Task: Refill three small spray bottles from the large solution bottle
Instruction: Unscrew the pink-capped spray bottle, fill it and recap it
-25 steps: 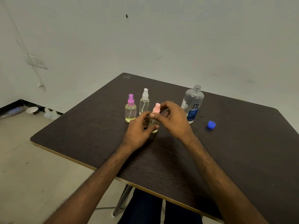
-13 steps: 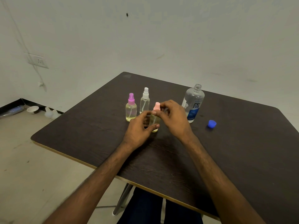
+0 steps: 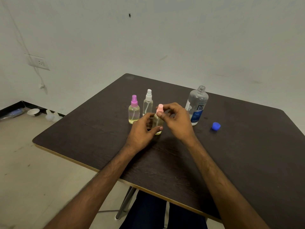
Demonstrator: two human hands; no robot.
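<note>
Gripping pink-topped spray bottle point(image 3: 158, 123) on worktop point(image 3: 247, 154): left hand point(image 3: 142, 129) is holding its body, right hand point(image 3: 178, 119) is pinching its top point(image 3: 160, 108). Solution bottle point(image 3: 197, 106) is standing uncapped at two o'clock.

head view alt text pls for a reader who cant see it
A person's left hand grips a small pink-topped spray bottle on a dark table while the right hand pinches its top. To its left stand a purple-topped bottle and a white-topped bottle; to the right, the large bottle stands open, its blue cap lying beside it.
</note>
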